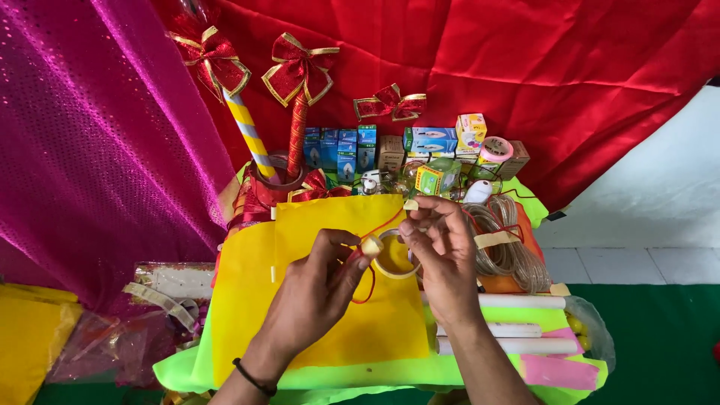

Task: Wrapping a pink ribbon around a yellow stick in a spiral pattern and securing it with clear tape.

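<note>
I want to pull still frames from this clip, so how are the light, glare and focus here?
Head view: light is bright and even, with sheen on the red cloth; the left hand, right hand and tape roll look fairly sharp; the small boxes behind are too small to read clearly.

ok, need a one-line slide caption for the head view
Left hand and right hand work a clear tape roll and red string over yellow paper amid craft supplies.

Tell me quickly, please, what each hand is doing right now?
Left hand: closed, pinching a strip of clear tape.
Right hand: closed on the roll of clear tape.
</note>
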